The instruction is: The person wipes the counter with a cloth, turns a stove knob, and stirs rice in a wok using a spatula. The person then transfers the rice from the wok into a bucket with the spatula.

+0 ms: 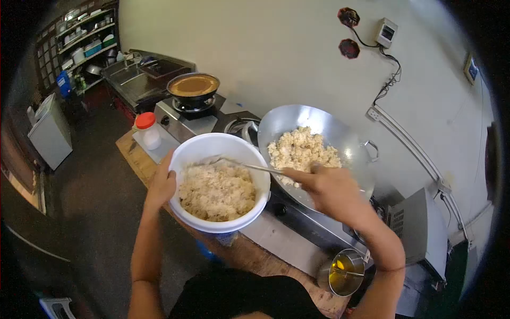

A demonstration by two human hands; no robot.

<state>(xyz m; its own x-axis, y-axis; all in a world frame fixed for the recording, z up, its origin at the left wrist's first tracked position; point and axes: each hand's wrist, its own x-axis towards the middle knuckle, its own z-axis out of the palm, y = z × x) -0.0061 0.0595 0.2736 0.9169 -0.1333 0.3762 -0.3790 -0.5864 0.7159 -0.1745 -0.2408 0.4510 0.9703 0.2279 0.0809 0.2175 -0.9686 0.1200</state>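
A white bucket (223, 227) is tilted toward me, with a pale crumbly mixture (220, 194) inside it. My left hand (161, 183) grips the bucket's left rim, thumb over the edge. In my right hand (332, 191) is the handle of a metal spoon (255, 167); its head reaches into the bucket and lies at the top of the mixture, partly hidden. Just beyond my right hand, a large metal wok (297, 114) sits on the stove, holding lumps of a similar pale crumbly food (303, 149).
A pan of brown liquid (194, 85) stands on the far burner. A red-lidded jar (149, 133) is left of the bucket. Near my right forearm is a metal pot (348, 274) with yellow liquid and a utensil. A sink (135, 82) and shelves (85, 40) lie farther back.
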